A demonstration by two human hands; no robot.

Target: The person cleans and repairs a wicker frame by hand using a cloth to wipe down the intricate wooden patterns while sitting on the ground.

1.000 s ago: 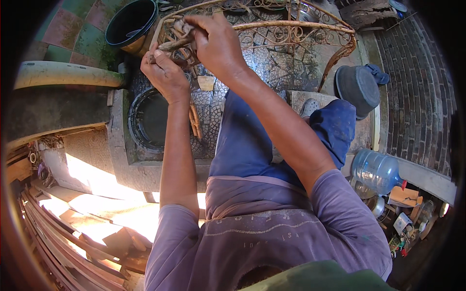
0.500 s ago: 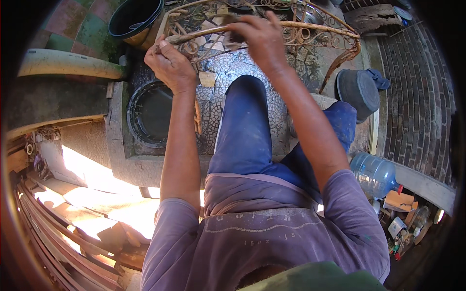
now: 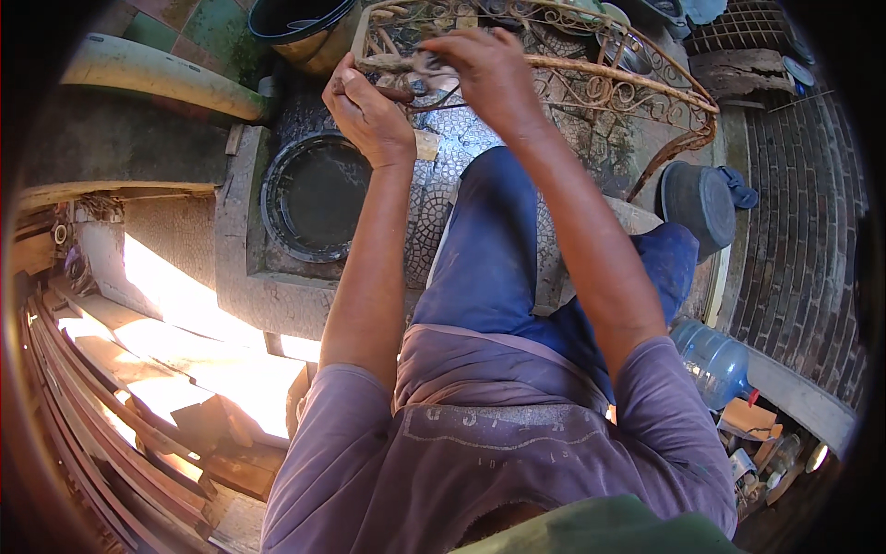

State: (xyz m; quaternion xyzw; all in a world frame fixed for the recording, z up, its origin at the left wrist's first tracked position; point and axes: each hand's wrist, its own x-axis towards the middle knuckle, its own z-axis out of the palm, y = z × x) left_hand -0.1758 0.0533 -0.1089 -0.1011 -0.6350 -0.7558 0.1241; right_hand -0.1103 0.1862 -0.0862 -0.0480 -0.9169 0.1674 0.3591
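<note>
A rusty metal frame with curled scrollwork (image 3: 637,83) stands in front of me, one bent leg at its right end. My left hand (image 3: 374,120) is wrapped round the frame's near left corner, where a brown bar end shows beside the thumb. My right hand (image 3: 489,83) is closed over a small dark crumpled pad (image 3: 430,65) and presses it to the top bar close to my left hand. Whether the pad is a rag or a scourer I cannot tell. Most of it is hidden under the fingers.
Left of my legs sits a round black basin (image 3: 277,208) with dark liquid. A dark bucket (image 3: 328,46) stands behind it, near a yellowish pipe (image 3: 166,78). At right are a grey tub (image 3: 697,212) and a blue plastic water jug (image 3: 711,360). Planks (image 3: 111,443) lie lower left.
My right hand has moved left along the bar, closer to my left hand. My left hand's grip at the corner has turned a little. The whole view has shifted slightly.
</note>
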